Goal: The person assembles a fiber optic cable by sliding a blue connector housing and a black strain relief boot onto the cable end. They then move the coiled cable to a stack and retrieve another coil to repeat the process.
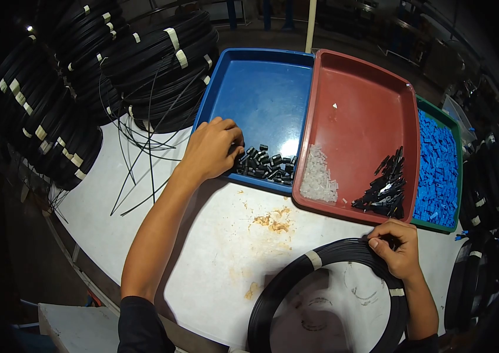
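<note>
Pale pole (310, 26) at back; brown stains (280, 225) on white tabletop (214, 265).

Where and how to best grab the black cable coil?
Probably grip the black cable coil by its upper-left run, at the pale band, from the left, reaching through the open middle: the band wraps the strands there, and the right hand pinches the upper right.

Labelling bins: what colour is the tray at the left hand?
Blue; the tray shows best in head view.
</note>
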Demonstrator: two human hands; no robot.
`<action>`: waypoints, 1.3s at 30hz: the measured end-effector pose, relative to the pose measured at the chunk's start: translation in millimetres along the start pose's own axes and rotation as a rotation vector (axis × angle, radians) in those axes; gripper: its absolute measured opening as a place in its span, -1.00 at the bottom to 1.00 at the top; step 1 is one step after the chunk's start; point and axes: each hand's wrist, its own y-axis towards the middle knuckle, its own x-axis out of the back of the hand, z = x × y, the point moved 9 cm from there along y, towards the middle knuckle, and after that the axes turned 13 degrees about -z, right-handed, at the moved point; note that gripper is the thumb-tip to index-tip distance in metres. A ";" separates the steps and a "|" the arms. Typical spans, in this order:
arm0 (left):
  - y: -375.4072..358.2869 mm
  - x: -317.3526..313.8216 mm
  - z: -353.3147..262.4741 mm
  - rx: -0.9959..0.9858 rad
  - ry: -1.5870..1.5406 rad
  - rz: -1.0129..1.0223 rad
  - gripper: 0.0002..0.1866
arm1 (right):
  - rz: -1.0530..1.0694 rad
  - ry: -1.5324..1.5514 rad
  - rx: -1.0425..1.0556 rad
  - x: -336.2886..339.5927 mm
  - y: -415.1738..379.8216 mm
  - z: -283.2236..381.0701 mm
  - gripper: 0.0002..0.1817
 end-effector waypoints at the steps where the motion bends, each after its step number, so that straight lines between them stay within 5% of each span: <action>1: 0.4 1.3 1.4 0.016 -0.019 -0.024 -0.87 | -0.001 0.000 -0.001 0.1 0.1 0.2 -0.95; 8: 2.7 8.8 3.1 0.100 -0.013 -0.004 -0.88 | 0.004 0.005 -0.029 0.0 -0.7 -2.7 -0.94; 10: 2.4 15.2 6.1 0.188 -0.243 -0.124 -0.86 | 0.002 0.004 -0.023 -0.2 -0.5 -2.1 -0.94; 14: 2.4 17.2 -0.5 0.080 -0.249 -0.182 -0.79 | -0.004 0.003 -0.008 -0.3 0.1 0.0 -0.94; 22: -2.8 12.5 -22.1 0.398 -0.698 -0.137 -0.82 | -0.052 0.021 0.038 3.5 -1.0 -1.1 -0.93; 30: -12.2 1.0 -114.6 0.359 -1.237 -0.219 -0.76 | -0.188 -0.011 0.167 23.4 -3.5 14.8 -0.94; 34: -14.5 -6.5 -161.6 0.331 -1.399 -0.263 -0.77 | -0.191 0.199 -0.126 34.8 -14.2 -13.6 -0.89; 39: -18.6 -14.2 -206.6 0.250 -1.249 -0.142 -0.75 | -0.289 0.122 -0.143 61.9 -30.9 -17.8 -0.90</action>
